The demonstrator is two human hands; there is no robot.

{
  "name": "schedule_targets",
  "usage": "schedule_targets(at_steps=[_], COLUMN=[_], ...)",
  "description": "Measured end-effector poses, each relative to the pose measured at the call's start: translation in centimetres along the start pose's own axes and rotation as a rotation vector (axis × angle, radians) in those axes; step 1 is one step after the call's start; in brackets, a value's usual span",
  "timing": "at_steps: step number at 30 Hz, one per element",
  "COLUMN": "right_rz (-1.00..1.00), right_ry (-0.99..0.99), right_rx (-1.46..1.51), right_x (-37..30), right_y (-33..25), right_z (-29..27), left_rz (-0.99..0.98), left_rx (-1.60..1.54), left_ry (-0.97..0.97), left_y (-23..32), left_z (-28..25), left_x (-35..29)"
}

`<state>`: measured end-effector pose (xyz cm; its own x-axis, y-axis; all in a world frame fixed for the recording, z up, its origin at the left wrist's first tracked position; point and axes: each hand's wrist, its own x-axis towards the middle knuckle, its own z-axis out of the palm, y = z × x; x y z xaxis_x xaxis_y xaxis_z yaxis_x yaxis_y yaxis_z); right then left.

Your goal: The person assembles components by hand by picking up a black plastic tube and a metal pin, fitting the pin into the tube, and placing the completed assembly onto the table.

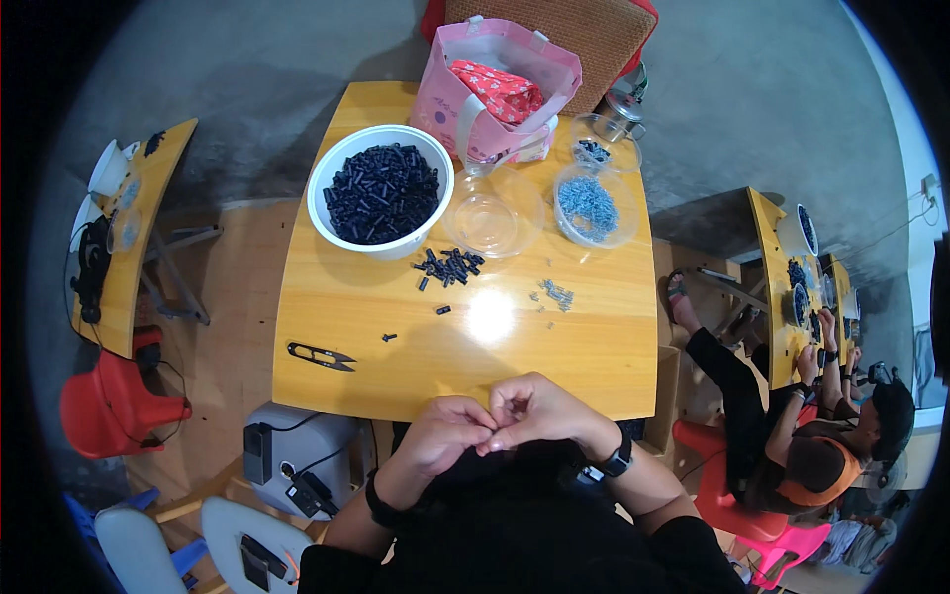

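Observation:
My left hand point(447, 433) and my right hand point(539, 411) meet at the table's near edge, fingertips pinched together. Whatever lies between them is too small or hidden to make out. Beyond them on the yellow table point(574, 361) lies a loose pile of short black cylindrical parts point(450, 266). A single black part point(443, 310) and another small black piece point(389, 338) lie nearer to me. To the right is a small heap of silvery screw-like pieces point(557, 294). Thread snips point(321, 356) with black handles rest at the left.
A white tub point(325, 203) full of black parts stands at the back left. Beside it are a clear lid point(492, 213) and a clear bowl of silvery pieces point(588, 206). A pink bag point(450, 79) stands behind. Another person point(831, 436) works at a table on the right.

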<state>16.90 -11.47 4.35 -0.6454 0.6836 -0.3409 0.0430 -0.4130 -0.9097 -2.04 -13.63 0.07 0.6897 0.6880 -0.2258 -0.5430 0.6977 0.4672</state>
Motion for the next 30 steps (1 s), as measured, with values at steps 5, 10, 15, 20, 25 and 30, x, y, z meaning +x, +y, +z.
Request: schedule_targets(at_steps=[5,10,15,20,25,30], right_rz=[-0.148,-0.296,-0.252,-0.297,-0.317,-0.241], right_ry=[0.609,0.873,0.875,0.934,0.948,0.916], right_rx=[-0.442,-0.768,-0.843,-0.968,-0.982,-1.021], right_x=[6.0,11.6,13.1,14.0,13.9,14.0], right_y=[1.0,-0.6,-0.4,0.4,0.4,0.1], right_z=[-2.0,-2.3,-2.3,-2.4,-2.4,-2.3], left_rz=[0.193,0.203,0.218,0.226,0.213,0.220], left_rx=[-0.037,-0.027,-0.031,0.001,0.015,0.033], left_ry=[0.139,0.202,0.216,0.162,0.190,0.199], left_y=[1.5,2.7,3.3,3.7,4.0,4.2], left_z=[-2.8,-3.6,-3.4,-3.4,-3.6,-2.9], left_x=[-1.4,-2.3,-2.3,-2.2,-2.3,-2.2])
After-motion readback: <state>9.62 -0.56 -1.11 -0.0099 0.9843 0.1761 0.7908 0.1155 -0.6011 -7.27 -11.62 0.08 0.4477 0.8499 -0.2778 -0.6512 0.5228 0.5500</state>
